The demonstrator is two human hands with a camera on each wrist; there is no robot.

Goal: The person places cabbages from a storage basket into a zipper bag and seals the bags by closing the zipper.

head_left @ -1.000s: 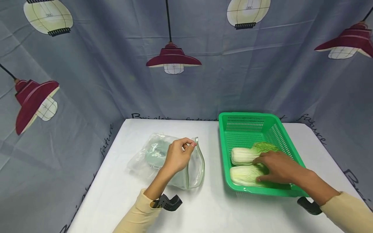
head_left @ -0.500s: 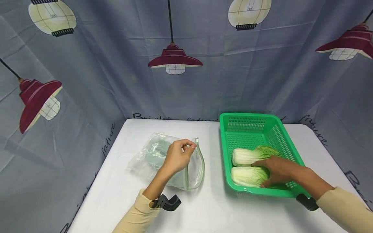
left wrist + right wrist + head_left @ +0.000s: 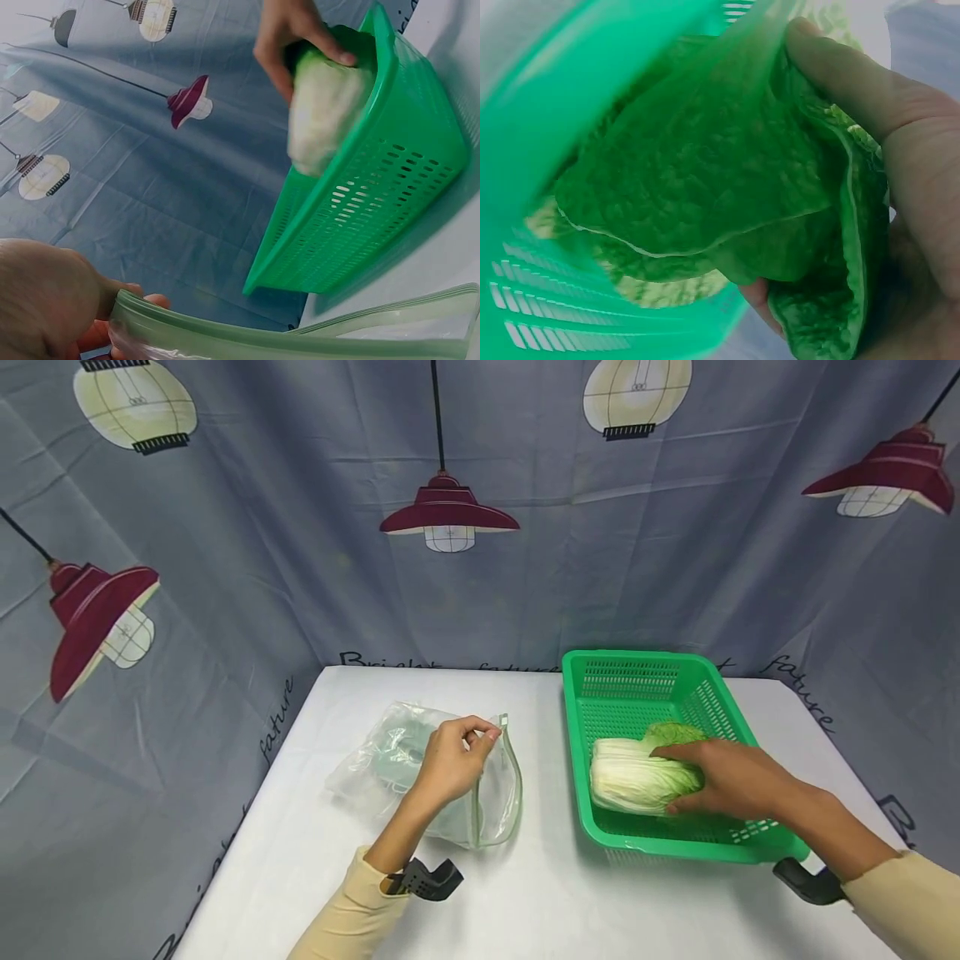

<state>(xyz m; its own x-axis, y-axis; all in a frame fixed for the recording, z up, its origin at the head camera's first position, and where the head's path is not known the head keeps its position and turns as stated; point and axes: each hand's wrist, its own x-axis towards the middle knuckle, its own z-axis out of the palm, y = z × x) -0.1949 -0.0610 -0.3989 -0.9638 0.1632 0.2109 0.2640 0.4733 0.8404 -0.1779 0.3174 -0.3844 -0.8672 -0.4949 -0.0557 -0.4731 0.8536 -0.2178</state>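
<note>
My right hand (image 3: 738, 777) grips the leafy end of a napa cabbage (image 3: 637, 783) and holds it raised within the green basket (image 3: 576, 760). Its thumb and fingers lie on either side of the leaves (image 3: 705, 165) in the right wrist view. A second napa cabbage (image 3: 618, 747) lies behind it, partly covered. My left hand (image 3: 453, 760) pinches the upper edge of a clear zip bag (image 3: 442, 827) at its green-edged mouth. In the left wrist view the bag's zip strip (image 3: 225, 330) runs from my fingers, with its two edges spread apart.
Inside the clear bag, toward its closed end, shows a pale green round shape (image 3: 401, 752). The white table (image 3: 540, 893) carries bag and basket side by side. A grey curtain (image 3: 525, 585) with printed lamps hangs behind and at both sides.
My right hand has closed round the front cabbage and lifted it up from the basket floor, so it now overlaps the rear one. My left hand keeps its pinch on the bag.
</note>
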